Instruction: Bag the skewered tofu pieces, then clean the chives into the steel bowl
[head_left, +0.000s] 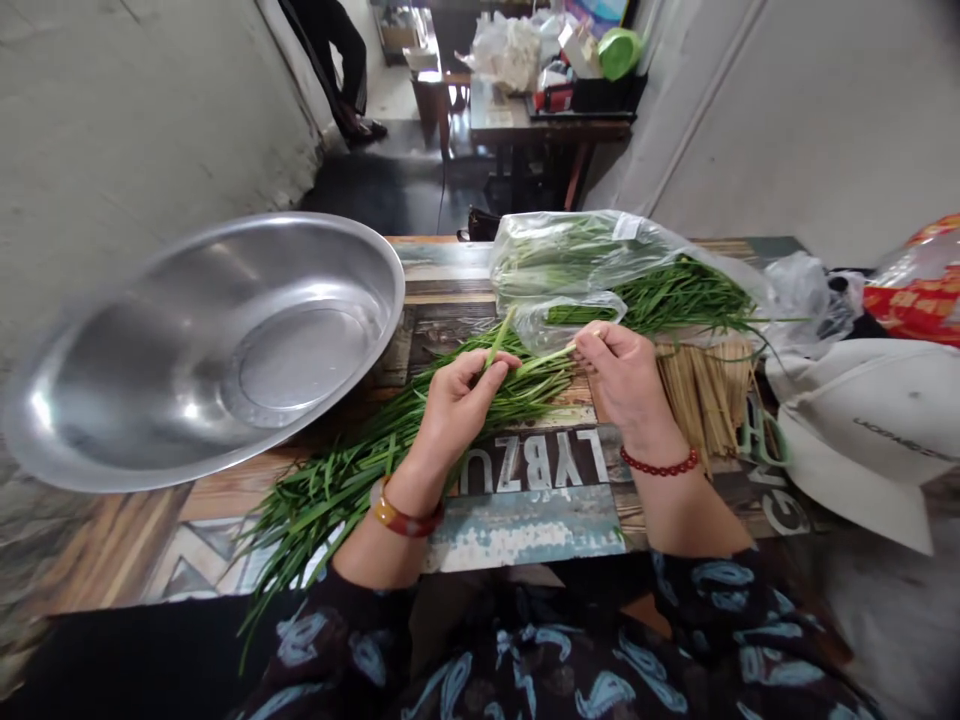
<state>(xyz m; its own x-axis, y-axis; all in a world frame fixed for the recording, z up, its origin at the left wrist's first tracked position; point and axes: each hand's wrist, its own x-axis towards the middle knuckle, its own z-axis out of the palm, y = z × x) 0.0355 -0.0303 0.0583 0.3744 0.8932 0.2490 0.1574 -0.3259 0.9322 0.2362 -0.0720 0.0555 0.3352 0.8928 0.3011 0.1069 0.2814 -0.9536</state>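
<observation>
Long green leafy stalks (337,480) lie in a loose pile slanting across the patterned table (547,530). Above the pile's upper end, my left hand (469,400) pinches a green stalk between thumb and fingers. My right hand (619,375) is closed on the pale end of a stalk, a short gap to the right of my left hand. Behind the hands, a clear plastic bag (570,255) holds more green stalks, some spilling out at its right.
A large metal basin (300,350) stands at the left. Thin wooden sticks (701,400), green-handled scissors (769,438) and a white cap (877,430) are at the right. A red-printed package (919,290) sits beyond the cap. Farther back are a cluttered table (510,125) and a person's legs (349,60).
</observation>
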